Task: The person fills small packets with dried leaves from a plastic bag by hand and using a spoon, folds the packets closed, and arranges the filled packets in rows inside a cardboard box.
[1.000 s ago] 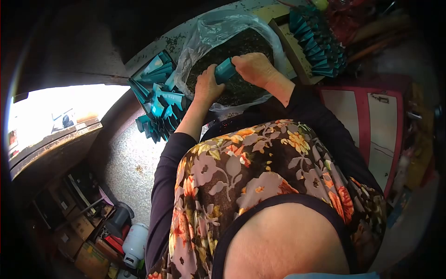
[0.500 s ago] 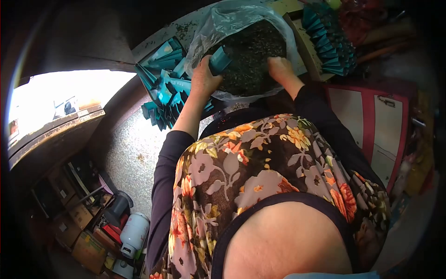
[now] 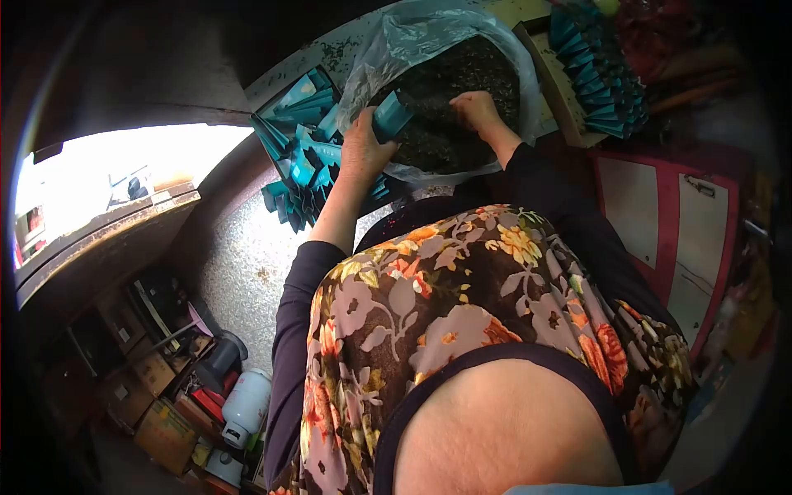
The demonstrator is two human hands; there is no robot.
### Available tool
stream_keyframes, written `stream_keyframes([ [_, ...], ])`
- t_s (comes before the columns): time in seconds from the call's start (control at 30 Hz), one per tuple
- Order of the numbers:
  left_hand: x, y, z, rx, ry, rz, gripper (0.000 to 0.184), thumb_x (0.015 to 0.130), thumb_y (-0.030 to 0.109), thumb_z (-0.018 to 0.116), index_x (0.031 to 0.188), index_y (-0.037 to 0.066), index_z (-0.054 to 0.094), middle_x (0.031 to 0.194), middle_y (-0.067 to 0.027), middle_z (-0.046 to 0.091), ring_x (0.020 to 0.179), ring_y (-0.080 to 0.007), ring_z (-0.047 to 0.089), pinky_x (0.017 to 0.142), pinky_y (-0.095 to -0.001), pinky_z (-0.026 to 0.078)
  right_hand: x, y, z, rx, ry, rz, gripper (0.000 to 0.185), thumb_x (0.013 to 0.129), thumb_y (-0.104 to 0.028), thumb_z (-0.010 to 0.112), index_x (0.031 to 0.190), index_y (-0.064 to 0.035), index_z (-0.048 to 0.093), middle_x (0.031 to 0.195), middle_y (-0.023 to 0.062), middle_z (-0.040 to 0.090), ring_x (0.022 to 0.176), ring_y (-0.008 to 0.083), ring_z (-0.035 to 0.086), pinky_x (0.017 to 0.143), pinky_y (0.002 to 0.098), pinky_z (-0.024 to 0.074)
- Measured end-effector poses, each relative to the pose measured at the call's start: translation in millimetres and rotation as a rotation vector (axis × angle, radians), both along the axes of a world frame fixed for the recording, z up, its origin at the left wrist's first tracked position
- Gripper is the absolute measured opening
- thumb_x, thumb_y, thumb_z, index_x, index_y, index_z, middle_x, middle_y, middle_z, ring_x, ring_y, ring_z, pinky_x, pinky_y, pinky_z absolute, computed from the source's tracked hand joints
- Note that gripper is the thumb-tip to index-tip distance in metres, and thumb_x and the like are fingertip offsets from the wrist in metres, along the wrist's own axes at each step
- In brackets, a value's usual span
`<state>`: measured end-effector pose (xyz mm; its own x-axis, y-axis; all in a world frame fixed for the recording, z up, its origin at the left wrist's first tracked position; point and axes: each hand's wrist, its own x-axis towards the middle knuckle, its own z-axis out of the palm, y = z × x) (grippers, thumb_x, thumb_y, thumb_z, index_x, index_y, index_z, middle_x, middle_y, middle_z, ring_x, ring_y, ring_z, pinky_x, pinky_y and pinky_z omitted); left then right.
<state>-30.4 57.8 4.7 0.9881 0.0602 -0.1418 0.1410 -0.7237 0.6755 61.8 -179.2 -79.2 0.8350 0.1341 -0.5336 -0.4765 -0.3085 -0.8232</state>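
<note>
My left hand point(image 3: 361, 153) grips a small teal paper packet point(image 3: 392, 115) at the left side of a clear plastic bag point(image 3: 375, 62). Loose dark dried leaves point(image 3: 462, 70) fill the wide-mouthed bag. Over the leaves, my right hand point(image 3: 480, 114) has its fingers curled together, and whatever they may hold is hidden. The two hands are apart. Left of my left hand lies a pile of folded teal packets point(image 3: 309, 157), several of them fanned out.
On the right, a box point(image 3: 554, 78) stands beside a dense row of teal packets point(image 3: 590, 78). Below it is a pink-framed white cabinet point(image 3: 660, 223). A white gas cylinder point(image 3: 247, 404) and cardboard boxes point(image 3: 169, 433) sit on the floor at lower left.
My right hand has moved left across the leaves, closer to the packet. My left hand still holds the packet in nearly the same place. The whole view has shifted slightly.
</note>
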Motion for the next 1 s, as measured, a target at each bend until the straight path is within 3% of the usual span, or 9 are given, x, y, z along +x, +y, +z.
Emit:
stream_keyframes([
  [0.37, 15, -15, -10, 0.011, -0.049, -0.032, 0.063, 0.065, 0.015, 0.069, 0.122, 0.004, 0.046, 0.108, -0.0249, 0.058, 0.102, -0.0405, 0.056, 0.089, -0.0424, 0.045, 26, -24, 111, 0.095, -0.201, 0.015, 0.020, 0.077, -0.008, 0.054, 0.087, 0.0010, 0.069, 0.056, 0.0039, 0.058, 0.044, 0.0097, 0.049, 0.038, 0.0239, 0.0343],
  [0.47, 20, -24, -11, 0.022, 0.015, -0.015, 0.065, 0.065, 0.016, 0.069, 0.124, 0.005, 0.045, 0.109, -0.0246, 0.058, 0.102, -0.0405, 0.056, 0.089, -0.0425, 0.045, 24, -21, 125, 0.063, -0.258, 0.073, 0.020, 0.077, -0.008, 0.054, 0.085, 0.0008, 0.070, 0.057, 0.0044, 0.059, 0.047, 0.0100, 0.053, 0.041, 0.0245, 0.0388],
  [0.53, 22, -30, -11, 0.000, 0.016, -0.034, 0.066, 0.065, 0.016, 0.069, 0.125, 0.006, 0.044, 0.109, -0.0241, 0.058, 0.102, -0.0398, 0.057, 0.088, -0.0427, 0.046, 21, -11, 129, -0.069, -0.434, 0.209, 0.020, 0.078, -0.011, 0.054, 0.082, -0.0004, 0.070, 0.060, 0.0075, 0.062, 0.050, 0.0137, 0.058, 0.048, 0.0283, 0.0453],
  [0.57, 22, -32, -11, -0.002, 0.014, -0.035, 0.066, 0.065, 0.016, 0.069, 0.125, 0.006, 0.044, 0.109, -0.0241, 0.058, 0.102, -0.0398, 0.057, 0.088, -0.0427, 0.046, 16, -5, 130, -0.202, -0.540, 0.264, 0.019, 0.078, -0.014, 0.055, 0.080, -0.0033, 0.070, 0.065, 0.0107, 0.066, 0.058, 0.0210, 0.064, 0.058, 0.0341, 0.0506],
  [0.63, 21, -36, -10, -0.056, -0.036, -0.072, 0.067, 0.065, 0.016, 0.070, 0.126, 0.008, 0.044, 0.110, -0.0231, 0.058, 0.102, -0.0384, 0.058, 0.087, -0.0423, 0.046, 4, 10, 128, -0.408, -0.965, 0.373, 0.017, 0.077, -0.014, 0.055, 0.077, -0.0057, 0.070, 0.069, 0.0114, 0.067, 0.064, 0.0273, 0.065, 0.063, 0.0394, 0.0514],
  [0.67, 21, -38, -12, -0.057, -0.037, -0.074, 0.067, 0.065, 0.016, 0.070, 0.126, 0.008, 0.044, 0.110, -0.0231, 0.058, 0.102, -0.0384, 0.058, 0.087, -0.0423, 0.046, -4, 17, 129, -0.467, -1.003, 0.406, 0.012, 0.077, -0.013, 0.057, 0.075, -0.0064, 0.066, 0.070, 0.0100, 0.066, 0.067, 0.0286, 0.065, 0.063, 0.0404, 0.0517],
  [0.8, 19, -38, -19, -0.156, -0.085, -0.060, 0.067, 0.065, 0.015, 0.073, 0.125, 0.010, 0.044, 0.107, -0.0209, 0.060, 0.100, -0.0364, 0.059, 0.085, -0.0402, 0.047, -21, 25, 148, -0.564, -1.266, 0.662, 0.003, 0.076, -0.010, 0.058, 0.077, -0.0102, 0.055, 0.067, 0.0063, 0.060, 0.068, 0.0252, 0.064, 0.060, 0.0350, 0.0513],
  [1.0, 14, -34, -21, -0.178, -0.130, -0.061, 0.068, 0.065, 0.016, 0.075, 0.126, 0.011, 0.045, 0.104, -0.0199, 0.061, 0.097, -0.0349, 0.061, 0.085, -0.0391, 0.048, -19, 14, 173, -0.529, -1.460, 0.576, 0.016, 0.072, -0.002, 0.060, 0.087, -0.0080, 0.062, 0.068, 0.0062, 0.059, 0.064, 0.0256, 0.061, 0.056, 0.0333, 0.0493],
])
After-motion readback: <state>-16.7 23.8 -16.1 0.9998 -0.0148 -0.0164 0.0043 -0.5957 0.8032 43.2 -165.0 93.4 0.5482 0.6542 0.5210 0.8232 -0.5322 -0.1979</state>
